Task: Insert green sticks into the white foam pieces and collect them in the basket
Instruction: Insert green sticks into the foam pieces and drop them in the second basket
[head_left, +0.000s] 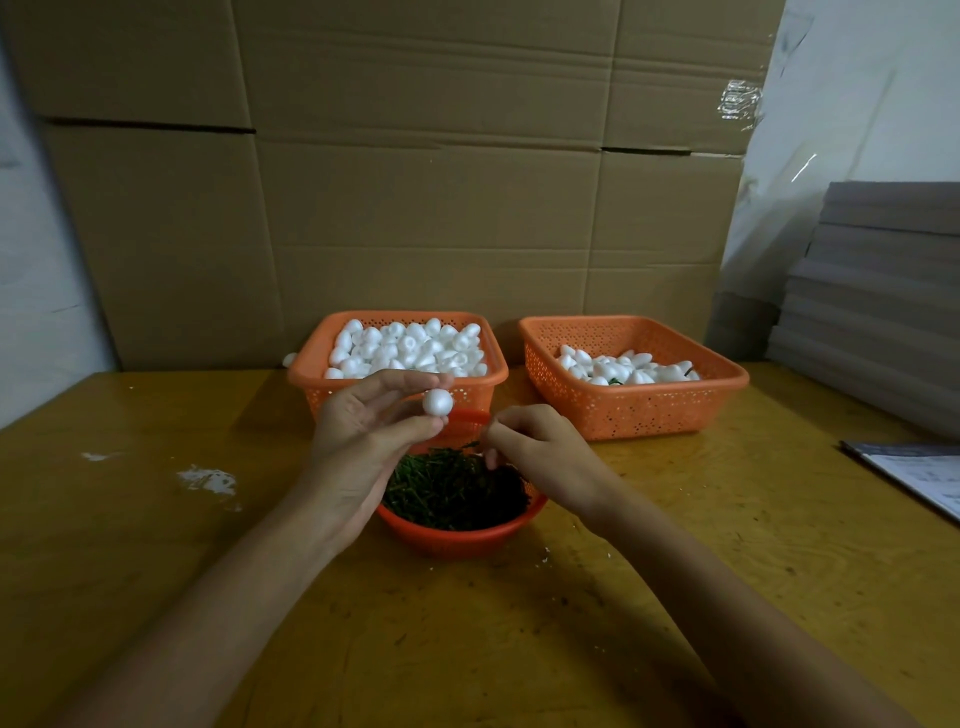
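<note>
1. White rounded foam piece (437, 402) is seen in the head view, pinched between the thumb and forefinger of the left hand (363, 441), above the bench middle.
2. A thin green stick (470, 445) is pinched by the curled right hand (540, 457) over the red plastic bowl (457, 535).
3. Stick and foam are held apart; a straight, centred push is advised.
</note>
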